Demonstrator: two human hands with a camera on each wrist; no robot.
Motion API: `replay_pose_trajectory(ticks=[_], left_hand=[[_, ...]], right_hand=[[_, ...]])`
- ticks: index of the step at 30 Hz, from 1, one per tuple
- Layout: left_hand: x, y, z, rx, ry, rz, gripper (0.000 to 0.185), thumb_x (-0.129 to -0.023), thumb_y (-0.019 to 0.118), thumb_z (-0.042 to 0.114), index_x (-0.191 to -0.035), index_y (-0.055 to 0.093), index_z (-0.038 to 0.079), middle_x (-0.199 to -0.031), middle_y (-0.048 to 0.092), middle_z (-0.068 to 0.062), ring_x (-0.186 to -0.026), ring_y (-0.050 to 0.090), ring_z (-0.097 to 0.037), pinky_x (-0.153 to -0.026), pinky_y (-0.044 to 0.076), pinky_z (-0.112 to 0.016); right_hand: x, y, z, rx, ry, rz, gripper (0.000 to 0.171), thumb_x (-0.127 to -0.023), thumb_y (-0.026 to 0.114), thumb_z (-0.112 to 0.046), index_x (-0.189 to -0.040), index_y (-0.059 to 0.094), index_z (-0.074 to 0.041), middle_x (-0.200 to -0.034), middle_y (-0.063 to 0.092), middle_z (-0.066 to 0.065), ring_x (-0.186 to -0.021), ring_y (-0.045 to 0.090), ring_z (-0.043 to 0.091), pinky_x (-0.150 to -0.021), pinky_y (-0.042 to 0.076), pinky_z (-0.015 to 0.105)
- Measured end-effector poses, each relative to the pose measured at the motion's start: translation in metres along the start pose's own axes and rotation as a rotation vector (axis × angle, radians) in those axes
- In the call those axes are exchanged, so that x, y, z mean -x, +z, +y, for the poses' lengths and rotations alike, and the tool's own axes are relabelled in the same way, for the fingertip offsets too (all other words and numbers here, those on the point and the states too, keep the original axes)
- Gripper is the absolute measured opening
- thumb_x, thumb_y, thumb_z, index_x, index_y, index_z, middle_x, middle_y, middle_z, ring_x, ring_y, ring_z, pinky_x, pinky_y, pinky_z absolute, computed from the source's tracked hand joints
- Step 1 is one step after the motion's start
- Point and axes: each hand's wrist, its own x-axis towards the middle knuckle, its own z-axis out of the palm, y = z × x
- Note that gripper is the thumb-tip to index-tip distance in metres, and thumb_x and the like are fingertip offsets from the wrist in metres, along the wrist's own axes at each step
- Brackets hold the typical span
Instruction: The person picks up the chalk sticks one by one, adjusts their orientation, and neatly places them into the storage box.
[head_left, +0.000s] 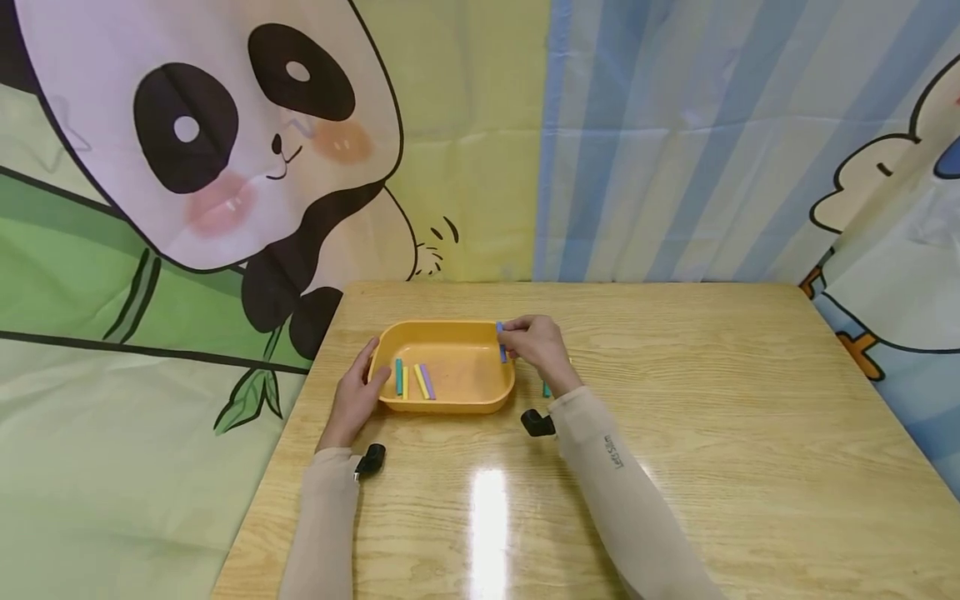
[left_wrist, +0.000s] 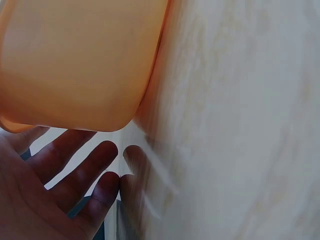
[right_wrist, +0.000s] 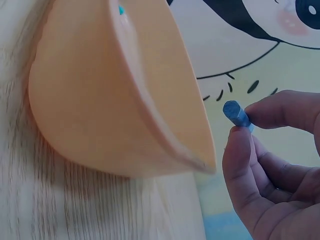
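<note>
Right hand [head_left: 542,346] pinches a blue stick [right_wrist: 237,114] above the tray [head_left: 450,404]; left hand [head_left: 358,392], fingers spread, steadies its side. The stick looks light, stiff, possibly brittle: best pinched mid-length.

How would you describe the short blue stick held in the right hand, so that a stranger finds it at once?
On the wooden table stands an orange plastic tray. At the tray's right rim, the right hand pinches a short blue stick. Unlike the green, yellow and purple sticks lying inside the tray, it is held in fingertips above the rim.
</note>
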Motion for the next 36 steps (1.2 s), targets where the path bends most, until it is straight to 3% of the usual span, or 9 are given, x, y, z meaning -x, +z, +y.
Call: replay_pose_trajectory(ticks=[4,10,17,28,36], left_hand=[[-0.001,0.000,0.000,-0.008,0.004,0.003,0.064,-0.105,0.057,0.029,-0.162,0.028,0.023,-0.166,0.026,-0.002,-0.150,0.026,-0.032,-0.120,0.027,-0.051],[-0.001,0.000,0.000,-0.003,0.010,0.008,0.063,-0.105,0.056,0.030,-0.162,0.029,0.023,-0.166,0.026,-0.003,-0.150,0.026,-0.033,-0.120,0.026,-0.050],[-0.001,-0.001,0.002,-0.015,0.001,0.004,0.063,-0.106,0.056,0.032,-0.162,0.028,0.027,-0.166,0.026,-0.003,-0.150,0.027,-0.032,-0.120,0.027,-0.050],[-0.002,-0.001,0.000,-0.005,0.015,0.010,0.063,-0.105,0.057,0.027,-0.162,0.030,0.024,-0.164,0.029,-0.004,-0.148,0.031,-0.030,-0.119,0.029,-0.049],[-0.002,0.000,0.001,-0.008,-0.007,0.008,0.062,-0.105,0.056,0.029,-0.162,0.029,0.027,-0.165,0.028,-0.002,-0.149,0.028,-0.029,-0.120,0.028,-0.049]], right_hand=[[-0.002,0.009,-0.001,0.013,-0.018,-0.017,0.024,-0.091,0.073,-0.019,-0.110,0.072,-0.004,-0.101,0.071,0.012,-0.081,0.070,0.023,-0.080,0.061,0.041],[-0.005,0.026,-0.001,-0.009,-0.010,-0.058,0.022,-0.091,0.073,-0.015,-0.107,0.071,-0.002,-0.100,0.070,0.013,-0.082,0.070,0.025,-0.087,0.058,0.048],[-0.008,0.045,-0.001,-0.005,-0.019,-0.076,0.020,-0.089,0.073,-0.014,-0.104,0.073,-0.001,-0.096,0.071,0.012,-0.077,0.070,0.024,-0.085,0.059,0.048],[-0.015,0.073,0.010,0.076,-0.012,-0.094,0.017,-0.089,0.074,-0.012,-0.101,0.074,0.001,-0.085,0.071,0.010,-0.073,0.071,0.022,-0.071,0.061,0.036],[-0.015,0.086,0.010,0.147,-0.028,-0.070,0.014,-0.088,0.075,-0.015,-0.098,0.077,-0.005,-0.080,0.071,0.004,-0.070,0.068,0.018,-0.066,0.057,0.031]])
